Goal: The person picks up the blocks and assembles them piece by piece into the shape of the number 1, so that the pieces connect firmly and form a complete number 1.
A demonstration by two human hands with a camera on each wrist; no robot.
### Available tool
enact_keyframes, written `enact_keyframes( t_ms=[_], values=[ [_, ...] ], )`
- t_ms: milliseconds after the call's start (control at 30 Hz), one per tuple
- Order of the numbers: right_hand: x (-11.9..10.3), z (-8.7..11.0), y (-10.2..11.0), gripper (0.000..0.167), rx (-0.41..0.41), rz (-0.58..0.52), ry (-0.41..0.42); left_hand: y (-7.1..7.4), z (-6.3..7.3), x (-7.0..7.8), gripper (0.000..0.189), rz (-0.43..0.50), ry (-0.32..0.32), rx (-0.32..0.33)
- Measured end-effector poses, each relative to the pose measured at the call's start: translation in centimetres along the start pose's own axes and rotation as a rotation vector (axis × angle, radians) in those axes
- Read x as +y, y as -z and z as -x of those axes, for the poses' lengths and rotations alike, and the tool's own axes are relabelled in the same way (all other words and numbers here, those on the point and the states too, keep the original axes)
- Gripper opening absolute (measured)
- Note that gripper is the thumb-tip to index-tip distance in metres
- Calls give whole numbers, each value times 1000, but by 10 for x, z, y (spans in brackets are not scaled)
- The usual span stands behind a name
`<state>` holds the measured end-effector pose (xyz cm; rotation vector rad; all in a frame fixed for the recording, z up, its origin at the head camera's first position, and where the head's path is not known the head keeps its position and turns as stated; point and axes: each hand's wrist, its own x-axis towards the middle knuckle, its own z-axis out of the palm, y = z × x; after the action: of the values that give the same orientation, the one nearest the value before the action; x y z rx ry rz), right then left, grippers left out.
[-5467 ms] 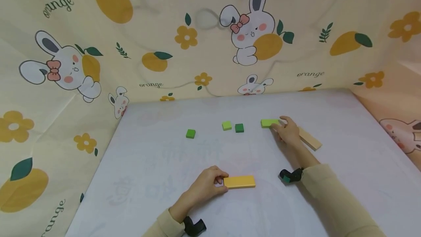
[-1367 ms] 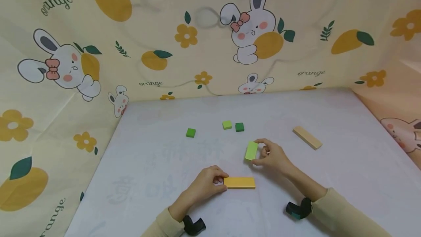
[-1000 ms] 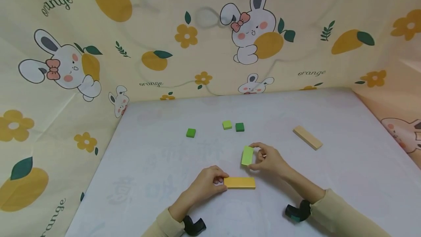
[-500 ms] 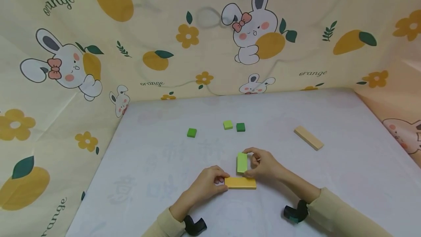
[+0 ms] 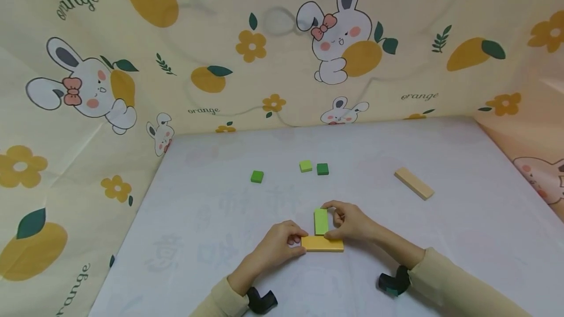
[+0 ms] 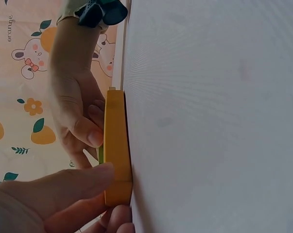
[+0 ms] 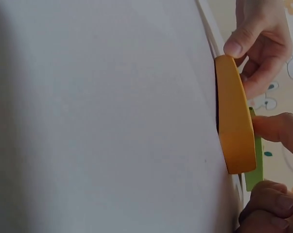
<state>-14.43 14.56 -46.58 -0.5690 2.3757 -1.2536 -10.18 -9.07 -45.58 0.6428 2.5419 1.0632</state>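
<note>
In the head view my left hand [image 5: 273, 246] pinches the left end of a yellow rectangular block [image 5: 323, 244] that lies lengthwise on the white surface. My right hand [image 5: 352, 221] holds a smaller light green block [image 5: 320, 221] between thumb and fingers, its long side pointing away from me. The green block's near end is right at the yellow block's far edge, around its middle. From the right wrist, the green block [image 7: 256, 170] shows behind and above the yellow one [image 7: 233, 116]. Only a green sliver [image 6: 100, 154] appears in the left wrist view, the rest hidden.
Farther back lie a mid-green cube-like block [image 5: 257, 176], a light green one [image 5: 305, 166] and a dark green one [image 5: 322, 169]. A bare wooden plank block [image 5: 414, 183] lies at the right. A printed cloth wall [image 5: 273, 77] bounds the back and sides.
My right hand has taken the light green block from beside the wooden plank, turned it and brought it left and nearer, up to the yellow block. My left hand has kept its place.
</note>
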Motion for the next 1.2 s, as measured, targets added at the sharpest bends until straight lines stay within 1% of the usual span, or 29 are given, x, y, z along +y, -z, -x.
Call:
enact_keyframes(
  t_ms=[133, 300, 500, 667, 800, 867, 933, 1067, 1200],
  values=[
    [1, -2, 2, 63, -36, 11, -2, 0, 0, -1, 28, 1, -1, 2],
    [1, -5, 5, 63, -79, -3, -4, 0, -1, -1, 28, 4, -2, 7],
    [0, -6, 7, 63, -96, -12, -4, 1, 0, 1, 28, 7, -1, 9],
    [1, -3, 10, 64, -81, -21, 1, 2, 0, 2, 28, 16, 2, 8],
    [2, 2, 17, 64, -71, -43, 2, 2, 0, 3, 28, 21, 7, 9],
    [2, 4, 22, 61, -67, -40, 12, 2, 0, 3, 28, 21, 11, 10],
    [4, 5, 27, 57, -56, -20, 36, 2, 0, 3, 28, 21, 17, 10],
    [10, 7, 39, 50, -1, 54, 78, 1, 0, 3, 28, 20, 17, 14],
    [18, 11, 55, 46, 45, 94, 86, 1, 1, 3, 28, 19, 8, 18]
  ],
)
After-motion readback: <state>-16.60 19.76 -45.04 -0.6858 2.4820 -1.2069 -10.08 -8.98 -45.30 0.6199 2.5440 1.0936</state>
